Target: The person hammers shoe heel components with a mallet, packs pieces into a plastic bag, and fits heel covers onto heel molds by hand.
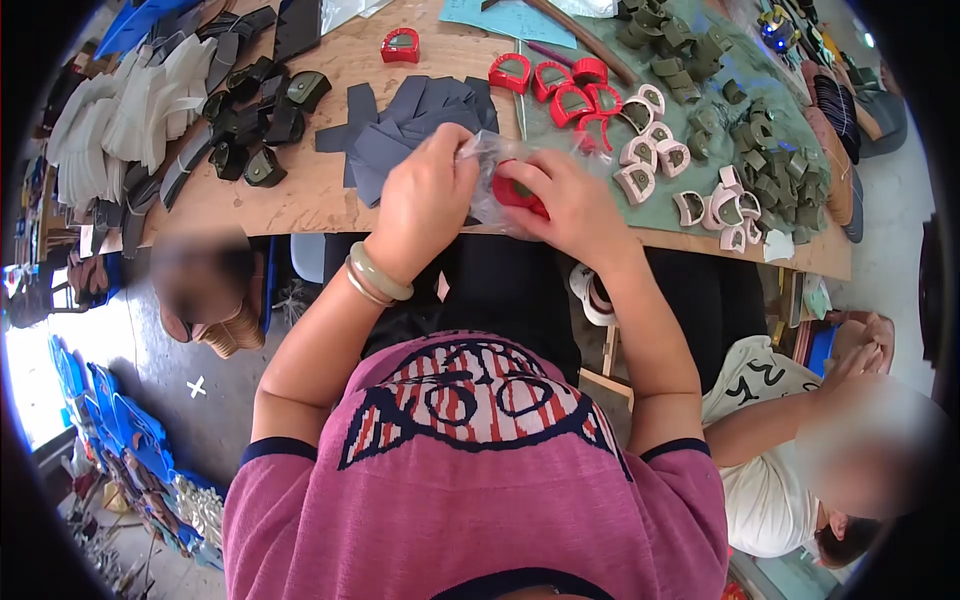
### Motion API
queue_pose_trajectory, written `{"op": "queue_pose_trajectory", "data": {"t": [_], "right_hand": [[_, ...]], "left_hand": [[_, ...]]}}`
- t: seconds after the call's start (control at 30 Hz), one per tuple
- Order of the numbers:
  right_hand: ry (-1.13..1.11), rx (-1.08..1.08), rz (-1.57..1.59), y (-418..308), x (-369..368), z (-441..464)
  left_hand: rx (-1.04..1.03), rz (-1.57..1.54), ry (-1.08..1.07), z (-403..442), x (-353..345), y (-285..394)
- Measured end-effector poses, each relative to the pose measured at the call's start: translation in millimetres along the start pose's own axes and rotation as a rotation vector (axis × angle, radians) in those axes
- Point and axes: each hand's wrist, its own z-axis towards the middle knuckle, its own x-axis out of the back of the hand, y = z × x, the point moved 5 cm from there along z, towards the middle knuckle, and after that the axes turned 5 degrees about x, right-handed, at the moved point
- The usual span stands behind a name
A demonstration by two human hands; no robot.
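Observation:
My left hand (430,195) is closed on the edge of a clear plastic bag (482,180), its fingers pinched together. My right hand (575,205) grips a red curved piece (518,192) with a green inner part, with the clear plastic around or against it. Both hands are close together above the table's front edge. Just behind them lies a pile of dark grey flat strips (415,125). Several red pieces (572,103) of similar shape sit beyond my right hand, and a single red one (400,45) stands farther back.
Pale pink pieces (640,165) and olive green ones (780,160) cover the table's right side. Black pieces (262,165) and white strips (125,120) lie at the left. A co-worker (765,480) sits at the lower right. A wooden-handled tool (585,40) lies at the back.

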Motion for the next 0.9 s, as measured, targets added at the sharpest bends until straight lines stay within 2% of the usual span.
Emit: {"op": "queue_pose_trajectory", "data": {"t": [0.07,0.1,0.2,0.23,0.33,0.37,0.47,0.5,0.6,0.67,0.7,0.77,0.8,0.9], "right_hand": [[-0.152,-0.112,-0.108,4,-2,-3],[-0.148,-0.117,-0.11,3,0,0],[-0.202,-0.056,-0.154,-3,2,8],[-0.201,-0.055,-0.157,-3,4,7],[-0.203,-0.126,-0.184,-4,11,2],[-0.202,-0.123,-0.188,-8,16,1],[-0.12,-0.034,-0.071,-22,49,6],[-0.121,-0.034,-0.073,-19,57,3],[0.112,-0.173,0.495,13,89,-4],[0.596,-0.563,0.405,56,104,-15],[0.595,-0.566,0.403,66,96,-15],[0.296,-0.592,-0.157,82,75,-8],[0.295,-0.593,-0.159,91,68,-8],[0.152,-0.395,-0.593,99,50,6]], "left_hand": [[-0.104,0.087,0.102,-3,13,8],[-0.109,0.087,0.098,-5,18,13],[0.115,-0.189,-0.113,-11,27,16],[0.112,-0.19,-0.113,-9,31,19],[0.659,-1.11,-0.211,-14,23,3],[0.654,-1.112,-0.209,-17,24,-2],[0.635,-1.621,-0.217,-20,18,-12],[0.635,-1.623,-0.218,-21,20,-13],[0.433,-1.327,-0.261,-16,30,-5],[0.468,-1.31,-0.263,-21,22,2],[0.508,-1.284,-0.269,-25,16,6],[0.545,-1.257,-0.275,-31,13,10],[0.519,-1.246,-0.283,-34,13,13],[0.469,-1.229,-0.287,-40,15,21]]}}
